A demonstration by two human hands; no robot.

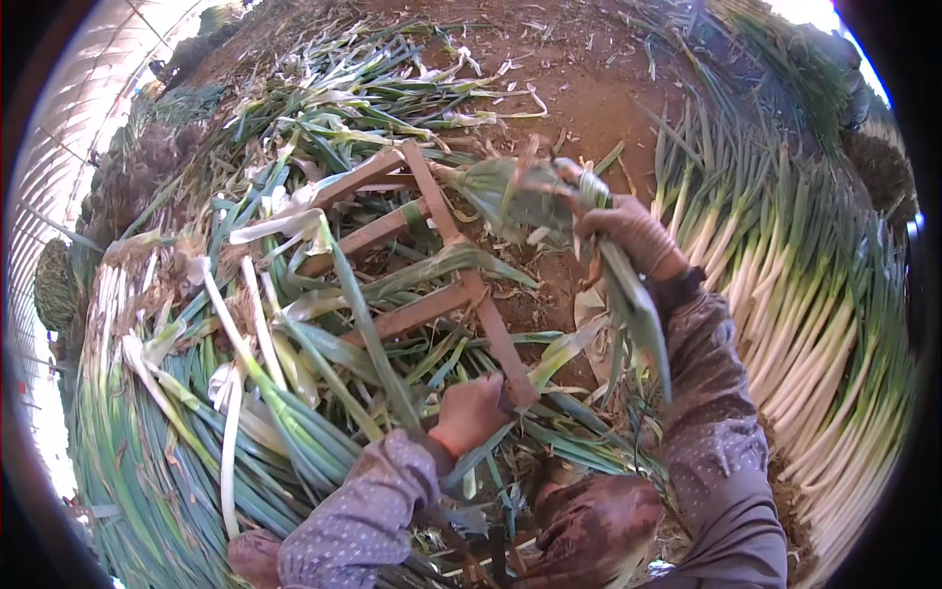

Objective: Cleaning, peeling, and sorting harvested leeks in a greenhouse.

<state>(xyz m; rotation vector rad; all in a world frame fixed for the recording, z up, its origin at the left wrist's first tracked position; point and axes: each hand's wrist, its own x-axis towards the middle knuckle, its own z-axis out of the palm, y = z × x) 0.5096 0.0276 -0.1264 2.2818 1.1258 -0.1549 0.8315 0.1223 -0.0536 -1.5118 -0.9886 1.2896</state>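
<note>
My right hand (634, 234) is closed around a bundle of long green onion leaves (633, 291), which hang down below it and spread out blurred to its left. Lower down, my left hand (471, 414) is closed at the near end of a wooden frame (489, 324), whose long rail and cross bars lie tilted over the litter. Loose leaves (412, 276) drape across those bars. Left of the frame, scallions with white stalks (234, 324) and roots lie on a thick pile of green onions (140, 434).
A long row of cleaned green onions (795, 316) lies to the right, white stalks inward. Stripped leaves (353, 96) are heaped on the brown soil (589, 96) ahead. Reddish-brown patterned fabric (596, 523) shows at the bottom. Ribbed greenhouse sheeting (81, 96) curves along the left.
</note>
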